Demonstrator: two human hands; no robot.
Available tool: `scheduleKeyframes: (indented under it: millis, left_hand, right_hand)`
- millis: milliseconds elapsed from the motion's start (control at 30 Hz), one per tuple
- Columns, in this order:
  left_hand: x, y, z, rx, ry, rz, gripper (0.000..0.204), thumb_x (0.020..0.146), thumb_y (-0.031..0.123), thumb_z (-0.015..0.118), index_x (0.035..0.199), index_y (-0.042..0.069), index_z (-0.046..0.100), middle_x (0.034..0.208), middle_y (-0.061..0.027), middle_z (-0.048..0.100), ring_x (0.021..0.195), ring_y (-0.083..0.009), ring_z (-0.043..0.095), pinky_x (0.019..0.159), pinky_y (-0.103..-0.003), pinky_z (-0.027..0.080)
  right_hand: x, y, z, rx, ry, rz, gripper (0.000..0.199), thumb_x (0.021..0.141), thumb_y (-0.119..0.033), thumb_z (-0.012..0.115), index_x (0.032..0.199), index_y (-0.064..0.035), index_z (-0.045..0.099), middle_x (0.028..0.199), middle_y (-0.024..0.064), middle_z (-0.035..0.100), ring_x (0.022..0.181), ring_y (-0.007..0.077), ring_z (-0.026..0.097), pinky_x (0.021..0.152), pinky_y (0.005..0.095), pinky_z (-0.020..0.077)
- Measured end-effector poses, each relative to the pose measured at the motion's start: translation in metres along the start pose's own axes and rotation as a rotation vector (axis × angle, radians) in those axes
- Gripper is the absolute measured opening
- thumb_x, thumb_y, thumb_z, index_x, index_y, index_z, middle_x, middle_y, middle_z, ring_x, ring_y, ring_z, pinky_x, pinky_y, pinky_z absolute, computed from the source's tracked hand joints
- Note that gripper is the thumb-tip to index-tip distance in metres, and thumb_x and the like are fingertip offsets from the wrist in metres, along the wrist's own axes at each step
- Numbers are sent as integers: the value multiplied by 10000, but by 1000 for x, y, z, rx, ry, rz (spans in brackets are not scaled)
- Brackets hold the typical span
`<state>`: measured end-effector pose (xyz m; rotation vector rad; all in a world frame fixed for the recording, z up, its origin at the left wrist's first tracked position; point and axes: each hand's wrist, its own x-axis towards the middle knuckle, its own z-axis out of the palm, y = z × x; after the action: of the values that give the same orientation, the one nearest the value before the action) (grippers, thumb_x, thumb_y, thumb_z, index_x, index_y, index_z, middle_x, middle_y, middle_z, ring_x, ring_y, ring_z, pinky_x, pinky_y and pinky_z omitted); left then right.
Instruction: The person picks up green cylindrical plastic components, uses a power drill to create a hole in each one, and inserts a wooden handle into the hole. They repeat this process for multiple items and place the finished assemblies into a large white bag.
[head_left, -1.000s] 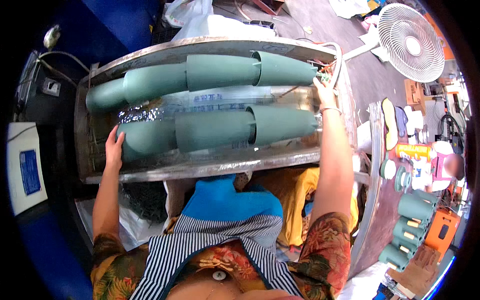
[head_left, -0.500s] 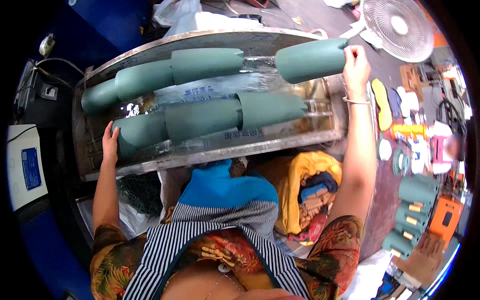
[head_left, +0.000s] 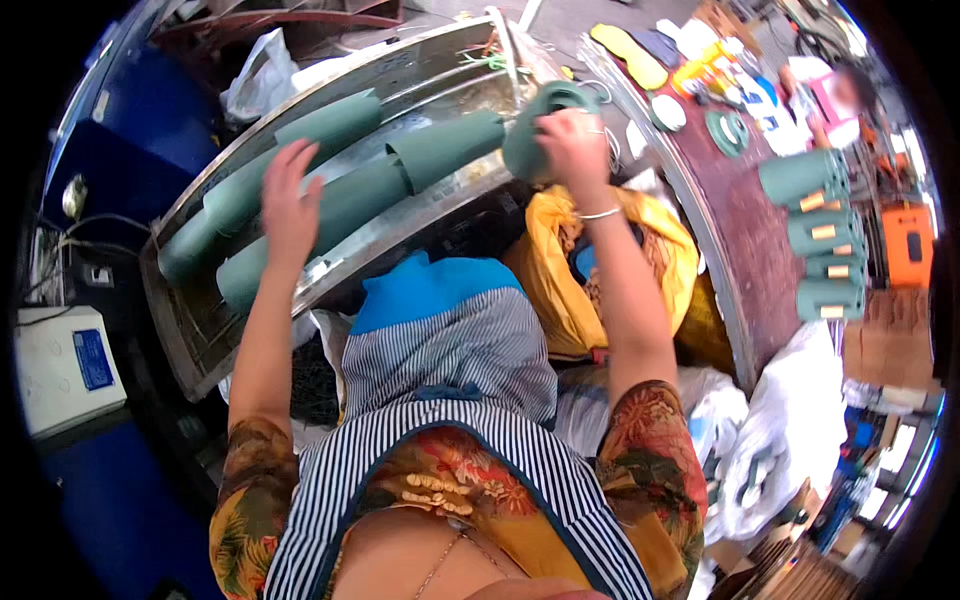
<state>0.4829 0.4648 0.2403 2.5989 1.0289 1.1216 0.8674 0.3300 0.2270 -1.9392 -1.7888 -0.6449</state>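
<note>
My right hand (head_left: 576, 150) grips a green tube (head_left: 524, 148) by its upper end, with fingers bent over its rim. The tube is tilted and held at the right end of a long metal-framed trough (head_left: 425, 216). Inside the trough, green tubes lie end to end in two rows: a far row (head_left: 238, 188) and a near row (head_left: 445, 150). Slightly blurred, my left hand (head_left: 290, 205) hovers over the near row with its fingers apart. It appears to hold nothing; whether it touches a tube, I cannot tell. My left forearm hides part of that row.
Beside the trough, a yellow bag (head_left: 560, 310) holds brown and blue items. On the dark red table (head_left: 725, 265) to the right stand several green tubes (head_left: 800, 180) and a yellow sole-shaped piece (head_left: 628, 57). Another person (head_left: 835, 100) is at the far right. A white box (head_left: 70, 370) stands left.
My right hand has brought the tube nearer and tilted it, away from the far row. My left hand has left the near row's left end and moved up and rightward. The view has turned.
</note>
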Motion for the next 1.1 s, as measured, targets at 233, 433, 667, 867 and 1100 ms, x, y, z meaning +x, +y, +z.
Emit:
scheduleKeyframes:
  millis: [233,433,667,867,1100]
  left_hand:
    - [87,145,108,-30,-471,-325,586,869,483,624,1148,-32,596,1121,-263,636,1060,-391,606,921,-425,459]
    - [50,88,111,-328,-204,-452,497,893,448,605,1124,10,638,1070,-202,676,1015,-363,628,882,-428,459]
    - [21,84,85,-544,-137,-496,313,914,309,642,1109,69,690,1032,-124,683,933,-238,633,875,-329,455]
    - [19,101,85,-559,-198,-430,282,927,270,630,1106,55,659,1077,-98,660,996,-217,604,886,-327,453]
    - [10,144,69,-400,-140,27,263,893,225,625,1067,32,580,1325,-142,532,1216,-298,491,1004,-409,380]
  right_hand:
    - [-39,-138,-6,130,254,-288,132,778,-184,578,881,-180,661,950,7,595,1006,204,568,1056,614,308]
    - [-122,-25,8,124,51,260,168,757,-158,664,911,-90,668,900,113,647,884,293,624,775,408,508]
    - [-243,91,79,-107,-681,1409,692,885,-615,508,1243,-30,593,1290,162,591,1111,344,615,877,469,523]
    - [-246,103,82,42,-169,1310,332,912,-332,515,1010,-46,652,1089,189,622,946,374,610,775,460,493]
    - [-145,-32,-27,970,154,543,265,911,-138,574,1161,-49,571,1165,156,595,1028,299,578,928,366,451]
